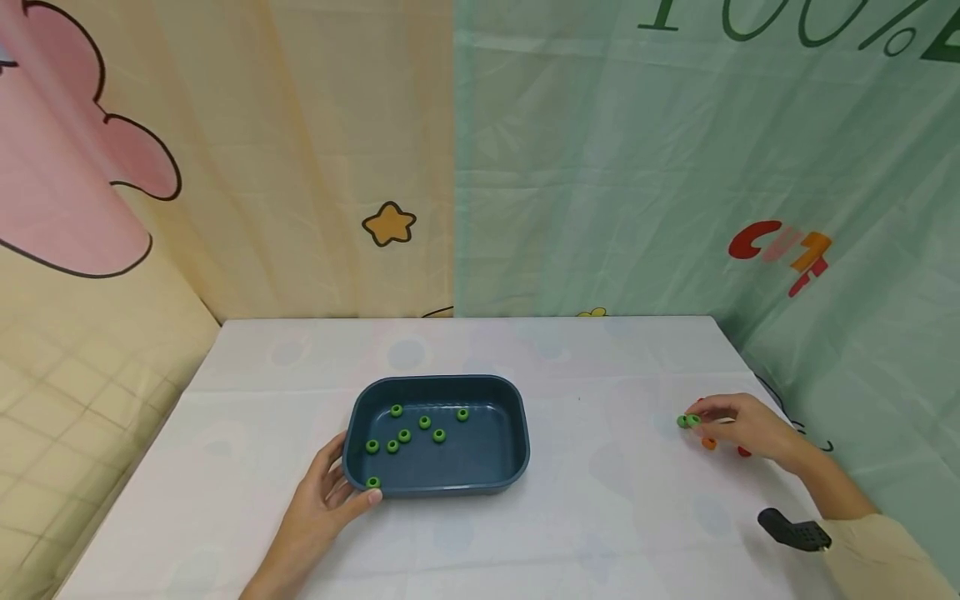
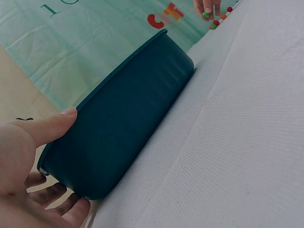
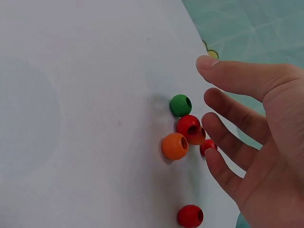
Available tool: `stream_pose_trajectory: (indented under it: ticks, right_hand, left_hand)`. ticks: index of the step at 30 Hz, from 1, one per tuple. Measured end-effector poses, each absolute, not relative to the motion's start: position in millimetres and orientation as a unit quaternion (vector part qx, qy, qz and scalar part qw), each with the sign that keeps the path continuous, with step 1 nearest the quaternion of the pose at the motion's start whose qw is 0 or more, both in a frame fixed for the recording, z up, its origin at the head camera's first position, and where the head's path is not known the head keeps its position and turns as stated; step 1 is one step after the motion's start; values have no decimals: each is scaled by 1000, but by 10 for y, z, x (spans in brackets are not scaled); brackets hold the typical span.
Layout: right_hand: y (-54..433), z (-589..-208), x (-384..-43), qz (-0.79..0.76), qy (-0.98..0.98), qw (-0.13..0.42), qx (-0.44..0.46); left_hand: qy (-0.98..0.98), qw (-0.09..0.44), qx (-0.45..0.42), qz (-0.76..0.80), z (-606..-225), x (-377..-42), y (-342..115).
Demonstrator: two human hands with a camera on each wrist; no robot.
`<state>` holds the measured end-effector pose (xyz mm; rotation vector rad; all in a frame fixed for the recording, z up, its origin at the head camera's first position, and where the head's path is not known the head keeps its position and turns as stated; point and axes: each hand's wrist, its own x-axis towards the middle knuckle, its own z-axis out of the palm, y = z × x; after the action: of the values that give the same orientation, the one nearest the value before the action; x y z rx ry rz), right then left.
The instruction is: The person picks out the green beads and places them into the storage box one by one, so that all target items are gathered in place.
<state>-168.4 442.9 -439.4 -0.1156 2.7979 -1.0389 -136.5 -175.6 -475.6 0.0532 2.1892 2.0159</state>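
Observation:
A dark blue rectangular tray (image 1: 480,477) stands on the table with several green beads (image 1: 424,422) scattered inside. My left hand (image 1: 318,508) holds its near-left corner, thumb at the rim and fingers around the end wall. At the table's right side, my right hand (image 1: 742,427) pinches a green bead (image 1: 694,421) between thumb and index finger. That bead is hidden in the right wrist view. Beneath the hand lie another green bead (image 3: 180,105), an orange bead (image 3: 175,146), a red bead (image 3: 188,125) partly covering a second orange one, and more red beads (image 3: 190,216).
A white cloth covers the table (image 1: 585,533). Behind it hang a beige curtain (image 1: 322,167) and a green curtain (image 1: 585,167). A black strap end (image 1: 793,531) sticks out from the right sleeve.

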Motion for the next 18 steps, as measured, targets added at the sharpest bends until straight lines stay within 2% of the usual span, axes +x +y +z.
stream_pose_trajectory:
  ticks: [18]
  right_hand:
    - [3994, -4251, -2023, -361, 923, 81, -103]
  left_hand:
    - [732, 84, 14, 676, -4753, -1361, -1749]
